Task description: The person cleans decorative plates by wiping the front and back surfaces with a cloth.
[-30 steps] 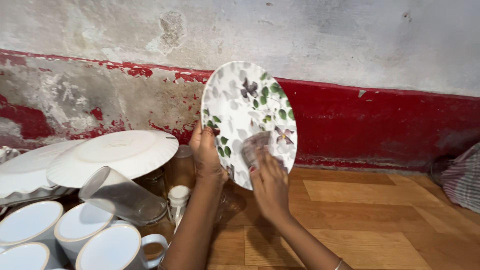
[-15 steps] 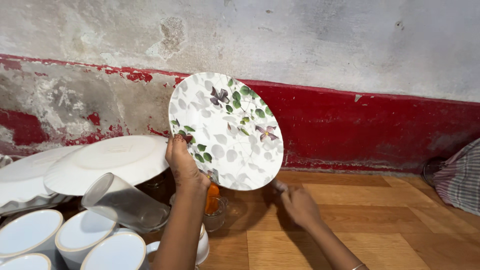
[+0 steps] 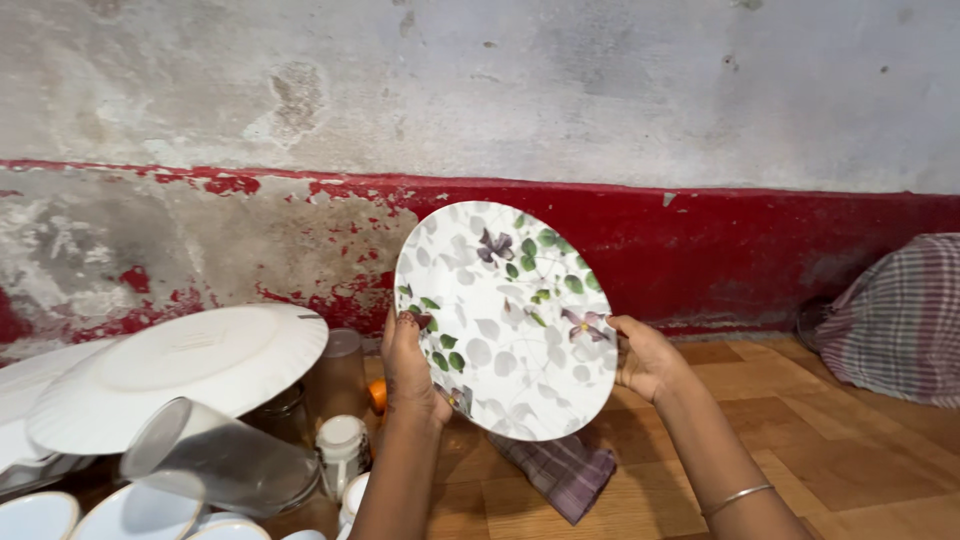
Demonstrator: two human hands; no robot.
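At far left, white plates [image 3: 180, 370], an overturned glass tumbler [image 3: 215, 455] and cups [image 3: 140, 512] rest on the wooden table [image 3: 850, 450]. The left hand [image 3: 410, 370] and right hand [image 3: 645, 357] hold a floral plate [image 3: 505, 320] upright above the table, fingers closed on opposite rims. A checked cloth [image 3: 560, 470] lies below it, released; wiping appears finished, with putting the plate down seemingly left.

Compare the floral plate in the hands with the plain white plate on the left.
The floral plate bears purple flowers and green leaves; the white plate is unpatterned. The floral plate is held nearly upright by the left hand and right hand; the white plate rests tilted, underside up, on other dishes. Both are round.
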